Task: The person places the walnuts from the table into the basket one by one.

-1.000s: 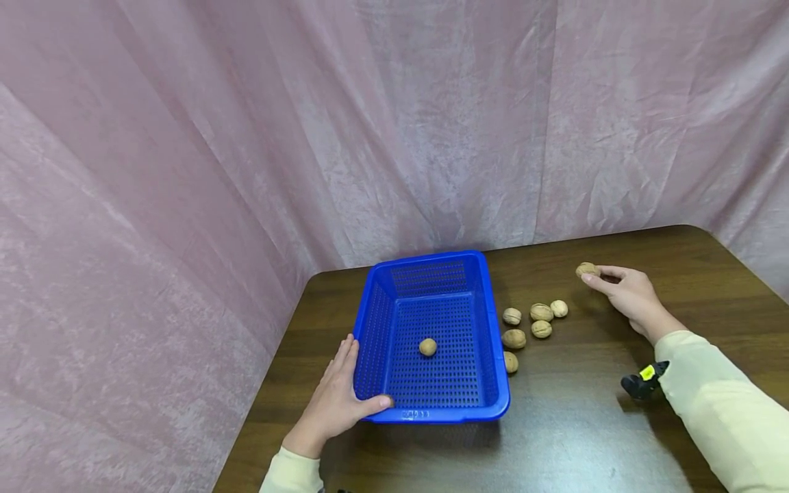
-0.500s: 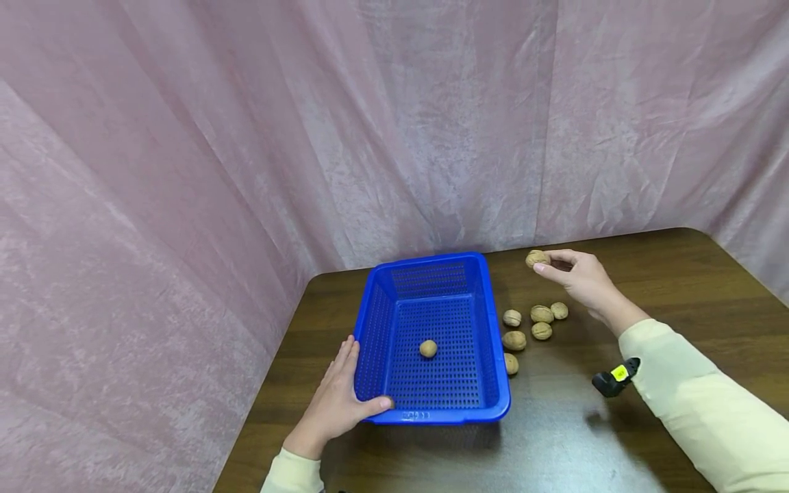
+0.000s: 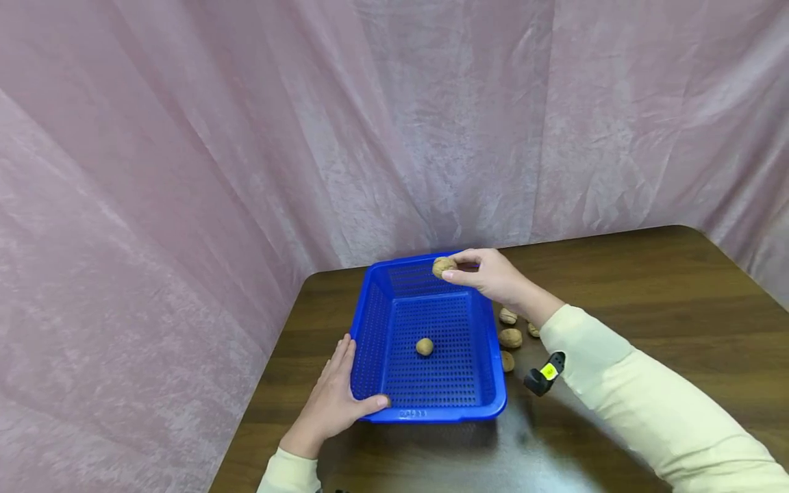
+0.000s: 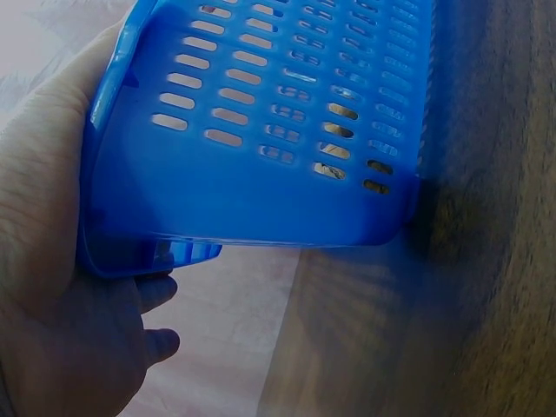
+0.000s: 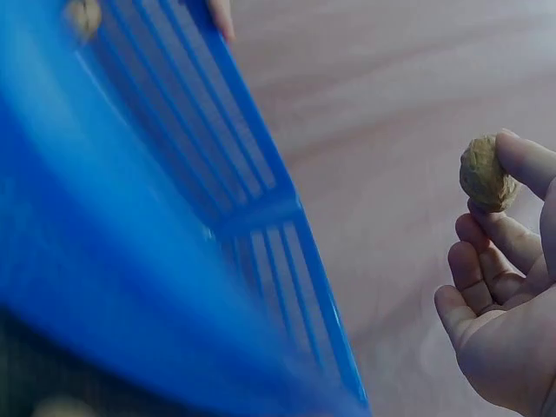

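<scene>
A blue perforated plastic basket [image 3: 453, 414] stands on the table. My left hand [image 3: 329, 400] grips its near left corner, thumb over the rim and fingers along the outer side; the left wrist view has this hand [image 4: 52, 234] at the rim. Between thumb and fingertips my right hand [image 3: 493, 277] pinches a walnut [image 3: 442, 266], held over the far part of the basket. That walnut [image 5: 486, 174] also shows clearly in the right wrist view. One walnut [image 3: 424, 346] lies on the basket floor, and another, mostly hidden by my left thumb, shows through the slots [image 4: 330, 170].
Several walnuts [image 3: 510, 338] lie on the wooden table [image 3: 666, 287] just right of the basket, some hidden behind my right forearm. A pink curtain [image 3: 394, 137] hangs behind the table's far edge. A black wrist camera [image 3: 544, 374] hangs below my right sleeve.
My right hand has carried its walnut leftward, from the right part of the table to above the basket's far end. The left hand stays at the basket corner.
</scene>
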The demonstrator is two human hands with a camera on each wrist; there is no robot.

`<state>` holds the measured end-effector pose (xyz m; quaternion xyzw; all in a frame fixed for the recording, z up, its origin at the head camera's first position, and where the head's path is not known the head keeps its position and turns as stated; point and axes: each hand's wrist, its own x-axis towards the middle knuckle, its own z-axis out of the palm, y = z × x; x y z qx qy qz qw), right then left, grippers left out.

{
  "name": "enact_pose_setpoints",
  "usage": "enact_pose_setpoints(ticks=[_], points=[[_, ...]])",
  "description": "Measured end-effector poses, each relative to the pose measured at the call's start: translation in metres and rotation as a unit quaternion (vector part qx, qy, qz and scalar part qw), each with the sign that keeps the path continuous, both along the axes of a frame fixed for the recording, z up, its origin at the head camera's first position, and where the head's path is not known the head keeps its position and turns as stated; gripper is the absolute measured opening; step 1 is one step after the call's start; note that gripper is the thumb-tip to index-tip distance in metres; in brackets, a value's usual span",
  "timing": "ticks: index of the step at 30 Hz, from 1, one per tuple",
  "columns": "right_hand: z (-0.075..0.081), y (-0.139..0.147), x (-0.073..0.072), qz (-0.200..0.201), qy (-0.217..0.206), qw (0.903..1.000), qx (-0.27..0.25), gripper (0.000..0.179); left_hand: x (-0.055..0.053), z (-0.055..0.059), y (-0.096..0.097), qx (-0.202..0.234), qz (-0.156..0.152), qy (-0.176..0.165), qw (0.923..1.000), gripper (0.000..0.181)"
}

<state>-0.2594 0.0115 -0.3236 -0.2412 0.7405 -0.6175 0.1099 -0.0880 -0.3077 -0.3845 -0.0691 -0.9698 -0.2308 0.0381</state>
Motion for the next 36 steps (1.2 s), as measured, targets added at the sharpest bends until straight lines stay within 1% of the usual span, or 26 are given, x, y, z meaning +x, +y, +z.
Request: enact_pose_setpoints(ticks=[3, 6, 9, 12, 16, 22, 28, 31, 36], points=[[0.004, -0.029, 0.003, 0.023, -0.010, 0.9997, 0.003, 0.048, 0.000, 0.001, 0.000, -0.003, 0.003, 0.000, 1.0000, 0.121], [0.003, -0.056, 0.006, 0.037, -0.024, 0.9990, 0.009, 0.048, 0.000, 0.000, 0.000, -0.004, 0.004, 0.001, 1.0000, 0.122], [-0.005, -0.076, 0.007, 0.047, -0.044, 0.9978, 0.011, 0.049, 0.001, 0.000, 0.001, -0.001, 0.002, 0.001, 1.0000, 0.121], [-0.018, -0.087, 0.007, 0.052, -0.066, 0.9963, 0.018, 0.048, 0.002, -0.001, 0.003, 0.003, 0.000, -0.003, 1.0000, 0.119], [-0.031, -0.091, 0.006, 0.053, -0.085, 0.9944, 0.033, 0.043, 0.001, -0.001, 0.005, 0.002, -0.001, -0.007, 1.0000, 0.118], [-0.041, -0.088, 0.000, 0.055, -0.094, 0.9935, 0.035, 0.037, 0.000, 0.000, 0.003, -0.005, -0.002, 0.004, 1.0000, 0.118], [-0.053, -0.083, -0.004, 0.074, -0.077, 0.9909, 0.082, 0.030, 0.001, 0.000, 0.002, 0.001, 0.004, -0.013, 0.9999, 0.119], [-0.058, -0.081, -0.005, 0.083, -0.069, 0.9886, 0.105, 0.028, 0.002, 0.001, 0.002, 0.002, 0.003, -0.009, 1.0000, 0.118], [-0.062, -0.079, -0.006, 0.098, -0.054, 0.9838, 0.140, 0.024, -0.001, 0.002, 0.002, -0.004, -0.007, -0.001, 1.0000, 0.116]])
